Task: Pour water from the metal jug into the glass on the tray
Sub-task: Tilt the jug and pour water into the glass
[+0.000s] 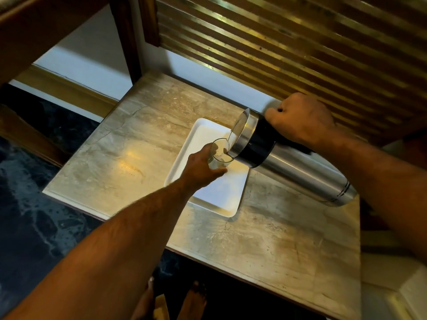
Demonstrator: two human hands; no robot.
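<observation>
A clear glass (220, 151) stands on a white rectangular tray (217, 195) on the marble tabletop. My left hand (201, 166) is wrapped around the glass from the near left side. My right hand (300, 121) grips the black handle of a tall metal jug (288, 165) with a black band near its top. The jug is tipped far over to the left, its open mouth right above the glass rim. A thin stream of water runs from the jug's lip into the glass.
The marble tabletop (129, 153) extends left and toward me from the tray. A ribbed gold and brown wall panel (300, 42) rises just behind the jug. The table's left edge drops to a dark marble floor (27, 215). My bare feet (175, 301) show below.
</observation>
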